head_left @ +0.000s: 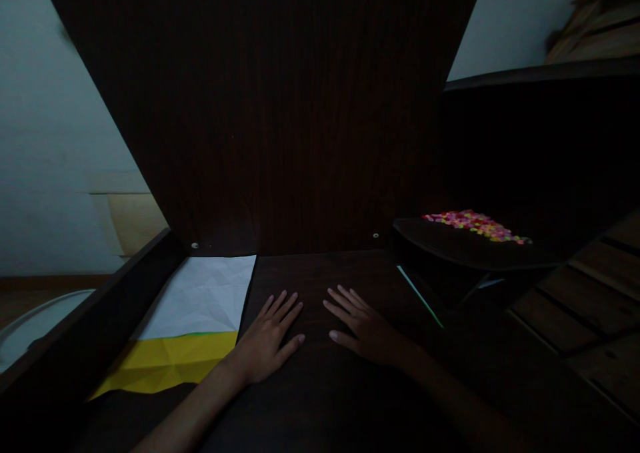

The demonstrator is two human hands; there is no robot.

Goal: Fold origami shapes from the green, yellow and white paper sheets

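Note:
Both hands lie flat on a dark wooden surface (310, 400), palms down, with a gap between them. My left hand (267, 343) has its fingers spread and holds nothing. Beside it on the left is a creased white paper sheet (200, 293), and nearer to me a folded yellow paper sheet (170, 360) meets it along a thin green edge. My left wrist is close to the yellow sheet's right side. My right hand (365, 330) is also open and empty, fingers pointing forward and inward. A thin green strip (420, 296) lies to its right.
An upright dark panel (300, 120) closes off the back. At right, a curved dark shelf (465, 250) carries a pile of small pink, red and yellow pieces (475, 224). A low side board (100, 293) borders the left. Slatted wood (585, 293) shows at far right.

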